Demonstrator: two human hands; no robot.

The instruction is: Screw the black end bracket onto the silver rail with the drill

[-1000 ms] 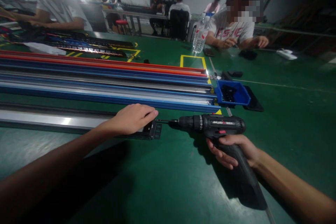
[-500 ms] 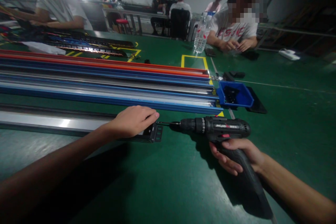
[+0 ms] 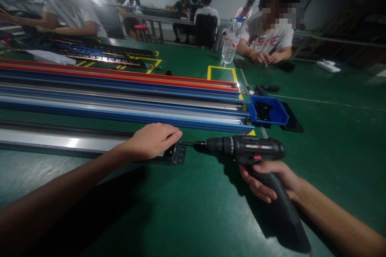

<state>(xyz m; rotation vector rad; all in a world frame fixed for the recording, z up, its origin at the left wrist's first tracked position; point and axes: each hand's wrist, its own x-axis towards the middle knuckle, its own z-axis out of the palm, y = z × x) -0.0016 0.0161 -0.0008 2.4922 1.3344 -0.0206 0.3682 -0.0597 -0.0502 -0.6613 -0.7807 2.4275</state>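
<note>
My right hand (image 3: 271, 180) is wrapped around the handle of a black power drill (image 3: 256, 147), a finger at its trigger. The drill lies level, and its long bit (image 3: 188, 143) points left and meets the end of a dark metal channel (image 3: 75, 143). Over that same end, my left hand (image 3: 153, 140) is closed around the channel, palm down, holding it against the table. The far-side fingers are partly hidden. A slotted black bracket (image 3: 181, 155) sticks out from the channel's end, just beside my left fingertips. The exact spot where the bit touches is too small to make out.
Several long blue and orange channels (image 3: 120, 73) lie side by side behind. At their right end stands a blue bin (image 3: 282, 117) with small black parts, above a dark flat object (image 3: 294, 120). Water bottles (image 3: 230, 44) and a seated person (image 3: 265, 40) are across the green table (image 3: 193, 217).
The view has shifted slightly. Both hands, the drill and the channel hold nearly the same positions relative to each other.
</note>
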